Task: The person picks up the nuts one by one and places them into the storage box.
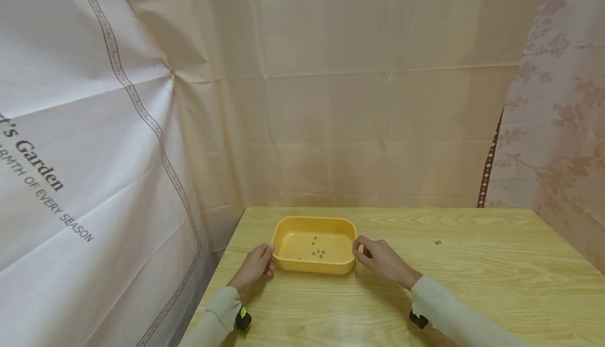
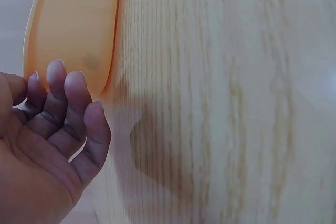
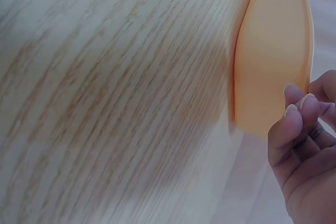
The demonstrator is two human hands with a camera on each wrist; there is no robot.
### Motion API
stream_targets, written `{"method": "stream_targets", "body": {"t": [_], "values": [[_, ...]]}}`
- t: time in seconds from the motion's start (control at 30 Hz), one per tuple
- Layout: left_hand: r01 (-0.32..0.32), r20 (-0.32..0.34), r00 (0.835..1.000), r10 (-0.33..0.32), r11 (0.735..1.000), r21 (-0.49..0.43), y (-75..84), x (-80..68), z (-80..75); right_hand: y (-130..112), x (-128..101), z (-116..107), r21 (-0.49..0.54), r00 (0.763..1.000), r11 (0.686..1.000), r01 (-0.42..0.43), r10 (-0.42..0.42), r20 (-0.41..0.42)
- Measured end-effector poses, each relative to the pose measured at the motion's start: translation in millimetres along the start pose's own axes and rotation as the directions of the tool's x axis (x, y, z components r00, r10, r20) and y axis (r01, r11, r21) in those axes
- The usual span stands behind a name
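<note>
A shallow yellow plastic tray (image 1: 314,267) with rounded corners sits upright near the left part of the wooden table. Several tiny metal pieces, like small nuts (image 1: 321,256), lie scattered on its floor. At the tray's left end, my left hand (image 1: 255,266) pinches the rim between thumb and index finger; the left wrist view shows the other fingers (image 2: 77,95) loosely bent beside the wall. My right hand (image 1: 382,259) pinches the opposite end of the rim. Its fingers (image 3: 286,132) bunch against the tray's outer wall in the right wrist view.
A few more tiny metal pieces (image 1: 438,242) lie on the wooden table (image 1: 472,284), right of the tray. Behind the table hangs a beige cloth (image 1: 368,100). White printed fabric (image 1: 94,153) hangs at the left, and floral fabric (image 1: 562,126) at the right.
</note>
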State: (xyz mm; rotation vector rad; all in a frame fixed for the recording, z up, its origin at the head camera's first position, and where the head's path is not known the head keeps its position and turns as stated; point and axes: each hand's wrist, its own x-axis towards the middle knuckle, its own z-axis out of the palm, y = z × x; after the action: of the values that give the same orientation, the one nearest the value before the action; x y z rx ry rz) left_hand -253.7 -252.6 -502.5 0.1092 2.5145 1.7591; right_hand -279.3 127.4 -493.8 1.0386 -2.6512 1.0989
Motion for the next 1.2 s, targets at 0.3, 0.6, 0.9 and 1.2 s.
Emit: {"method": "stream_targets", "body": {"t": [0.3, 0.6, 0.9, 1.2], "values": [[-0.001, 0.0, 1.0, 0.001, 1.0, 0.001, -3.2, 2.8, -0.4, 8, -3, -5, -0.023, 0.997, 0.997, -0.077, 0.077, -0.022], [-0.009, -0.002, 1.0, 0.008, 1.0, -0.011, -4.0, 1.5, -0.6, 20, -11, -13, -0.042, 0.993, 0.994, -0.101, 0.099, -0.063], [0.006, -0.003, 1.0, -0.006, 1.0, -0.001, -5.6, 1.9, -0.5, 39, -19, -22, -0.066, 0.986, 0.986, -0.152, 0.146, -0.084], [-0.006, -0.002, 1.0, 0.006, 1.0, 0.0, -4.9, 1.9, -0.1, 58, -29, -32, -0.08, 0.971, 0.97, -0.229, 0.222, -0.093]]}}
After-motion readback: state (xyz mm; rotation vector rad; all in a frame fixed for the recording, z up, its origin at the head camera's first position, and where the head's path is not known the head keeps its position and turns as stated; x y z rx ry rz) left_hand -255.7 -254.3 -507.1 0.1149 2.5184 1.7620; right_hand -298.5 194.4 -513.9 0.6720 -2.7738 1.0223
